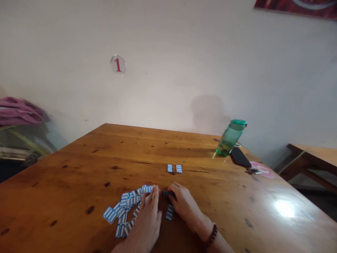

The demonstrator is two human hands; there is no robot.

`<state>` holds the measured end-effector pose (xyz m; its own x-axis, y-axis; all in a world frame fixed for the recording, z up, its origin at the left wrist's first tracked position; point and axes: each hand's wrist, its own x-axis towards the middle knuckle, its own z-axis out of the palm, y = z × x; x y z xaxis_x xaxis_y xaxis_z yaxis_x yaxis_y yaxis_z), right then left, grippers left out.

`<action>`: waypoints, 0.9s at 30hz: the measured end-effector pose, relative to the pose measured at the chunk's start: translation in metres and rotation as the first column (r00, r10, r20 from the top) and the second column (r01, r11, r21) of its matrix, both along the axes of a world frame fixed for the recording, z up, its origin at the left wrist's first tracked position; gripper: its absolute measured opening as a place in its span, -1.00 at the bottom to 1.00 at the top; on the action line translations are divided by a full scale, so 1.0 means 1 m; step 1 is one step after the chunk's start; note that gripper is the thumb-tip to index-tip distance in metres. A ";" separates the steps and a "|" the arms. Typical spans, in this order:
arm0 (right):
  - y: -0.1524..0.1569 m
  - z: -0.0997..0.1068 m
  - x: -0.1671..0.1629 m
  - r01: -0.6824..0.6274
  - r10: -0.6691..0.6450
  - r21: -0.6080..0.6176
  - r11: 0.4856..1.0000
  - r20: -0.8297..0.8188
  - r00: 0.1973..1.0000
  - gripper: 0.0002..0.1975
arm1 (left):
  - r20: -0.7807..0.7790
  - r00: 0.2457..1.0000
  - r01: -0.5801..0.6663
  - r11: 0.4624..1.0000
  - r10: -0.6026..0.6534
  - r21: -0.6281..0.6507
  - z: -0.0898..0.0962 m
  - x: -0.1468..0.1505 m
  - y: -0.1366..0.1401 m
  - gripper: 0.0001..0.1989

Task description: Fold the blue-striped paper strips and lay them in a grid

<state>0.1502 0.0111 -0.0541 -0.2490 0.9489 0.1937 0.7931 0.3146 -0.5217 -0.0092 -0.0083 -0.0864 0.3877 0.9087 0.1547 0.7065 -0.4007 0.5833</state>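
A loose pile of small blue-and-white striped cards (123, 207) lies on the wooden table. My left hand (149, 219) rests on its edge beside the pile's right side, fingers stretched out, covering part of it. Just to the right, my right hand (183, 202) is curled with its fingertips on a small dark-looking striped card (167, 193). Under that hand's thumb side lies another striped card (170, 212), in shadow. Two more cards, a left one (170, 168) and a right one (179, 169), lie side by side farther forward.
A green bottle (229, 138) stands at the table's (126, 140) far right, by a black phone-like slab (240, 157). Near it are keys (254, 171) and a pink round sticker (264, 170). A wall is behind; a wooden bench (313, 158) stands right.
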 end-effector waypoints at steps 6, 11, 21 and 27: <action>-0.001 0.002 0.000 -0.002 0.002 -0.012 1.000 0.019 1.000 -0.87 | -0.064 0.997 0.024 0.992 -0.032 -0.126 0.024 0.004 -0.006 -0.39; -0.001 0.003 -0.001 0.006 -0.005 -0.027 1.000 0.026 1.000 -0.88 | -0.067 0.998 0.007 0.984 -0.020 -0.179 0.025 0.006 -0.008 -0.39; -0.002 0.005 -0.002 0.014 -0.013 -0.019 1.000 0.040 0.999 -0.86 | -0.096 0.993 0.056 0.993 -0.066 -0.104 0.016 0.004 -0.006 -0.38; -0.001 0.005 -0.001 0.018 -0.018 -0.010 1.000 0.051 0.999 -0.84 | -0.002 1.000 -0.004 0.993 0.004 -0.121 0.010 0.003 -0.004 -0.41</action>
